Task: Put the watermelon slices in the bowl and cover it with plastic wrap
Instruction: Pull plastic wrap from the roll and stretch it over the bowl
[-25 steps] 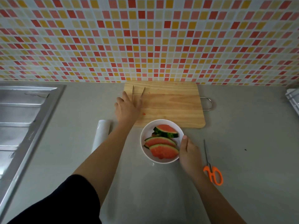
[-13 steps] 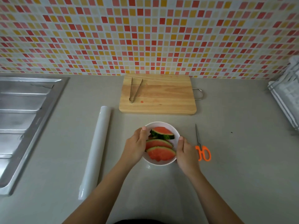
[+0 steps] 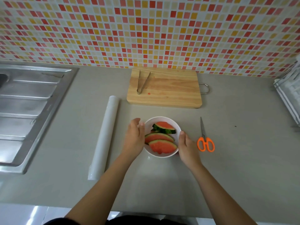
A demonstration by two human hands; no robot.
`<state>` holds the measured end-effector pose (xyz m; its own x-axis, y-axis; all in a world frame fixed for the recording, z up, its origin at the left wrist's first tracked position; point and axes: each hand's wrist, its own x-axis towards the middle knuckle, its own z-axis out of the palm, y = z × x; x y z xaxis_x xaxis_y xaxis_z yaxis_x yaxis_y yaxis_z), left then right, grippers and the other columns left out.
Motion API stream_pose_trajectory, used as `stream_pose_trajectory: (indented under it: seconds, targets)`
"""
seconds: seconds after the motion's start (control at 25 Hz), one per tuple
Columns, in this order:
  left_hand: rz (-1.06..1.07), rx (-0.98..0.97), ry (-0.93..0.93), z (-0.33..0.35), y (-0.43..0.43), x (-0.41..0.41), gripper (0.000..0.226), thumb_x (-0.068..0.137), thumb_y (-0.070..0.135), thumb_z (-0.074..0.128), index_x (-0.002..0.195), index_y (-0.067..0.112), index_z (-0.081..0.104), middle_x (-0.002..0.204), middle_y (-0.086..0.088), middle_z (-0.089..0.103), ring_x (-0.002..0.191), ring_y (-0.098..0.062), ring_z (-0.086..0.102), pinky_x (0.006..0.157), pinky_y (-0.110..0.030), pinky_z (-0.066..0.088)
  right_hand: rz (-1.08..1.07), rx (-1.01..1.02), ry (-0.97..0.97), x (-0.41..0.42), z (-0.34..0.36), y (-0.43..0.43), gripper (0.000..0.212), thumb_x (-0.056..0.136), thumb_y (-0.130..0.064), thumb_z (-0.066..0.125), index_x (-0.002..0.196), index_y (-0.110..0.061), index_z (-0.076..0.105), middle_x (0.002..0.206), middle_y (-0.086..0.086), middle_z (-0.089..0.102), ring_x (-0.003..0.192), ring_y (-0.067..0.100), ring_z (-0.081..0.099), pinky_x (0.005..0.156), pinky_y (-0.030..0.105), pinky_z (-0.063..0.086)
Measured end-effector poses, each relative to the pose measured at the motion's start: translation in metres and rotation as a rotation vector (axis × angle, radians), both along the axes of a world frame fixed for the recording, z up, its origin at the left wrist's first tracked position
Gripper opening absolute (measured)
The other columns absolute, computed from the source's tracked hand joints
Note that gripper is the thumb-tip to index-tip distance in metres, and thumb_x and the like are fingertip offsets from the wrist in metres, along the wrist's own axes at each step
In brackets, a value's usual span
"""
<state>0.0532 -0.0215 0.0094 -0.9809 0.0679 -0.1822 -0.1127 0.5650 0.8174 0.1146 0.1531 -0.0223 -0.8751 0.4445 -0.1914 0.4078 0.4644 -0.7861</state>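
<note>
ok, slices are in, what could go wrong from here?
The watermelon slices are stacked, the top one tilted; wrap may rest on fruit and seal poorly at the bowl rim.
The plastic wrap roll shows no loose end; finding it may take both hands, leaving the bowl unheld.
The scissors lie close to the right hand; a sweep could knock them.

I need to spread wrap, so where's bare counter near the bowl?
Bare counter lies in front of the bowl to the near edge, and right of the scissors. Crowded: left hand and right hand flank it, roll left.
</note>
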Motion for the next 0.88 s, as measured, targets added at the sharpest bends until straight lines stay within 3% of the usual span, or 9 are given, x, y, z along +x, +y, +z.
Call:
stream_pose_trajectory:
  seconds: [0.04,0.12,0.24,0.36,0.4,0.48,0.6,0.76,0.88]
  targets:
    - [0.056,-0.001,0.073,0.002,-0.005,-0.001,0.025,0.102,0.027,0.032,0.1,0.011,0.05,0.102,-0.007,0.058,0.097,-0.029,0.055,0.072,-0.03,0.037,0.003,0.001,-0.007,0.0,0.0,0.0,0.035,0.101,-0.033,0.025,0.074,-0.021,0.046,0.063,-0.006,0.051,0.072,0.024,0.052,0.062,0.031,0.029]
    - [0.087,-0.049,0.177,0.007,-0.015,-0.005,0.033,0.102,0.022,0.033,0.07,0.015,0.038,0.072,-0.004,0.048,0.073,-0.028,0.049,0.059,-0.034,0.031,0.0,0.006,-0.006,-0.002,-0.002,0.0,0.035,0.1,-0.034,0.024,0.081,-0.018,0.048,0.065,-0.006,0.052,0.074,0.024,0.053,0.063,0.031,0.03]
    - [0.009,-0.134,0.196,0.014,-0.027,-0.008,0.052,0.099,0.04,0.04,0.056,0.012,0.03,0.053,-0.01,0.041,0.054,-0.023,0.042,0.054,-0.039,0.031,-0.01,0.018,0.016,-0.003,-0.003,-0.001,0.032,0.1,-0.034,0.024,0.083,-0.02,0.048,0.067,-0.002,0.052,0.075,0.025,0.052,0.065,0.031,0.032]
    - [0.086,-0.083,0.202,0.021,-0.045,-0.018,0.07,0.086,0.067,0.041,0.049,0.008,0.037,0.046,-0.005,0.04,0.045,-0.014,0.039,0.05,-0.027,0.033,-0.017,0.018,0.017,-0.004,-0.004,-0.001,0.033,0.1,-0.035,0.024,0.08,-0.021,0.046,0.068,-0.001,0.052,0.077,0.027,0.053,0.066,0.032,0.033]
    - [0.12,-0.132,0.227,0.02,-0.053,-0.026,0.069,0.086,0.066,0.04,0.055,0.005,0.05,0.054,-0.008,0.051,0.055,-0.018,0.05,0.057,-0.028,0.037,-0.02,0.017,0.014,-0.004,-0.004,-0.001,0.034,0.1,-0.036,0.024,0.08,-0.021,0.047,0.069,0.0,0.053,0.078,0.028,0.054,0.066,0.032,0.033]
    - [0.137,-0.331,0.259,0.011,-0.073,-0.045,0.052,0.089,0.052,0.052,0.093,0.002,0.065,0.092,-0.019,0.062,0.089,-0.033,0.056,0.08,-0.034,0.037,-0.023,0.028,0.01,-0.006,-0.005,0.0,0.035,0.1,-0.035,0.024,0.082,-0.019,0.048,0.074,0.005,0.056,0.082,0.031,0.056,0.067,0.032,0.034]
    - [0.062,-0.496,0.031,-0.005,-0.095,-0.06,0.064,0.084,0.039,0.065,0.13,0.0,0.042,0.121,-0.024,0.05,0.111,-0.039,0.047,0.093,-0.04,0.032,-0.019,0.041,0.003,-0.008,-0.006,-0.001,0.037,0.1,-0.035,0.023,0.087,-0.015,0.051,0.081,0.012,0.059,0.088,0.035,0.057,0.07,0.034,0.037]
    - [0.051,-0.458,-0.136,-0.015,-0.097,-0.066,0.079,0.074,0.043,0.073,0.129,0.003,0.034,0.12,-0.018,0.05,0.11,-0.039,0.05,0.077,-0.038,0.037,-0.02,0.04,-0.004,-0.007,-0.006,0.001,0.038,0.1,-0.037,0.024,0.094,-0.015,0.054,0.087,0.013,0.062,0.091,0.035,0.058,0.069,0.032,0.034]
    - [0.065,-0.445,-0.243,-0.009,-0.1,-0.075,0.078,0.071,0.045,0.075,0.127,0.005,0.039,0.114,-0.012,0.052,0.104,-0.034,0.053,0.074,-0.038,0.041,-0.032,0.034,-0.006,-0.004,0.0,0.001,0.041,0.099,-0.042,0.023,0.115,-0.016,0.051,0.09,0.004,0.06,0.097,0.03,0.058,0.071,0.029,0.031]
